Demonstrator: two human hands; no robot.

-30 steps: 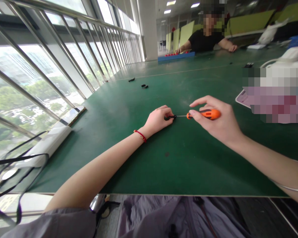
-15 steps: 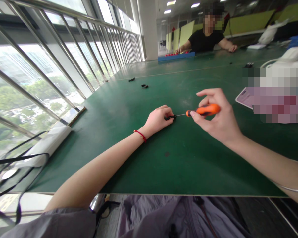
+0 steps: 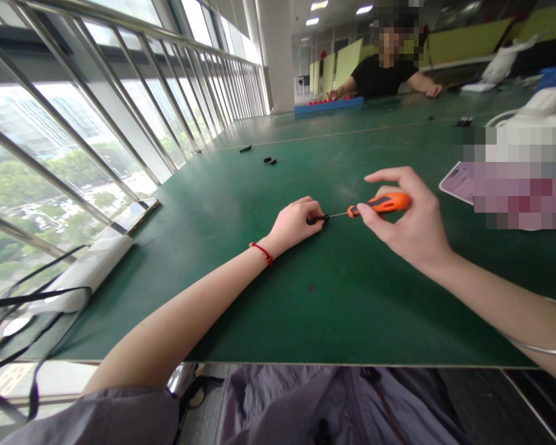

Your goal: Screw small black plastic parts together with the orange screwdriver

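My left hand (image 3: 299,221) rests on the green table (image 3: 241,290) with its fingers closed on a small black part (image 3: 323,218). Most of that part is hidden by the fingers, and its kind does not show. In my right hand (image 3: 414,225) is a screwdriver (image 3: 384,203) with an orange and dark handle, pinched between thumb and fingers while the index finger sticks out. Its thin shaft points left, and the tip meets the black part at my left fingertips.
Small black pieces (image 3: 269,161) lie farther back, with another black piece (image 3: 245,149) beyond. To the right is a phone (image 3: 456,182). A metal railing (image 3: 134,117) runs along the left. Across the table, a person (image 3: 382,77) sits by a blue tray (image 3: 328,106).
The screwdriver's handle has turned a little about its shaft, showing more of its dark stripe. My right thumb and fingers have shifted slightly; my left hand has stayed put.
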